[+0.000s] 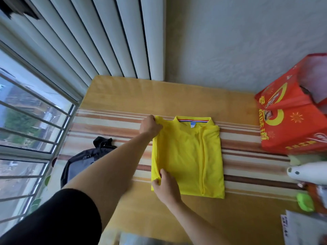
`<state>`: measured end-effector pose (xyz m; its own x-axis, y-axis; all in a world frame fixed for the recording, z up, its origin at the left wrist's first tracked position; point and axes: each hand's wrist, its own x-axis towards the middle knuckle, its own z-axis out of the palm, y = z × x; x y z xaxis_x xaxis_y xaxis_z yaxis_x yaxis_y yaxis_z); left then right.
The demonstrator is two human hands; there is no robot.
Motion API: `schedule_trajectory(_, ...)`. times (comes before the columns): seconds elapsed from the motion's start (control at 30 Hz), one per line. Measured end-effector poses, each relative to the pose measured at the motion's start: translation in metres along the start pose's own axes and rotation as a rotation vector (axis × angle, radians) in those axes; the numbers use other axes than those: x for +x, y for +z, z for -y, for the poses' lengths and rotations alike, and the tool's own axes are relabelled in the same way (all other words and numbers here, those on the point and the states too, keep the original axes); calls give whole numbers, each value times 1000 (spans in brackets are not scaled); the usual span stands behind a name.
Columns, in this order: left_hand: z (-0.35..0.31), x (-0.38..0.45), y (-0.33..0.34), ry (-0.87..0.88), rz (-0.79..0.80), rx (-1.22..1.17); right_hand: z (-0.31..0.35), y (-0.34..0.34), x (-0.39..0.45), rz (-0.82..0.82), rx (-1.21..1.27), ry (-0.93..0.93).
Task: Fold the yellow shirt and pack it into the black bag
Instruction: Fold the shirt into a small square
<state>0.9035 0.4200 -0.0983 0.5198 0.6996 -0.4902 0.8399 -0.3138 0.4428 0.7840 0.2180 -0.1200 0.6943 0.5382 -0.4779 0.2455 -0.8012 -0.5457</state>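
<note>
Black bag (85,161): lies left of the shirt; contents hidden.
Yellow shirt (187,156): your left hand (150,127) and right hand (166,186) pinch its left fold.

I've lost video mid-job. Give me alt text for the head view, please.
Both hands grip the left edge of the partly folded yellow shirt on the striped table: the left hand near the collar, the right hand at the hem. The black bag lies to the left by the window, and a red bag stands at the right.

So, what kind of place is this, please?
Probably a home, high up: a barred window looking down on streets, a striped table holding the yellow shirt, and a red shopping bag.
</note>
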Motion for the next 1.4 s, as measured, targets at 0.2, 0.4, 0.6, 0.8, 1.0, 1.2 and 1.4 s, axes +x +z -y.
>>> schedule_trajectory(0.2,-32,-22,48,-9,-139,-63,-38,-26,-12,-132,-69,202)
schedule_trajectory(0.4,-39,-32,68,2,-228,-139,-60,-34,-8,28,-52,193)
schedule_trajectory(0.6,-52,-35,74,60,-251,-205,-60,-43,-11,13,-97,265)
schedule_trajectory(0.8,-54,-37,101,183,-61,-186,-65,-43,-10,-80,-141,294)
schedule_trajectory(1.0,-29,-44,95,408,-106,-84,-65,-41,-3,-247,-262,4)
schedule_trajectory(1.2,13,-56,98,617,73,407,-76,-29,8,-73,-332,-201)
schedule_trajectory(1.4,15,-64,89,653,153,447,-82,-64,26,78,-115,-211)
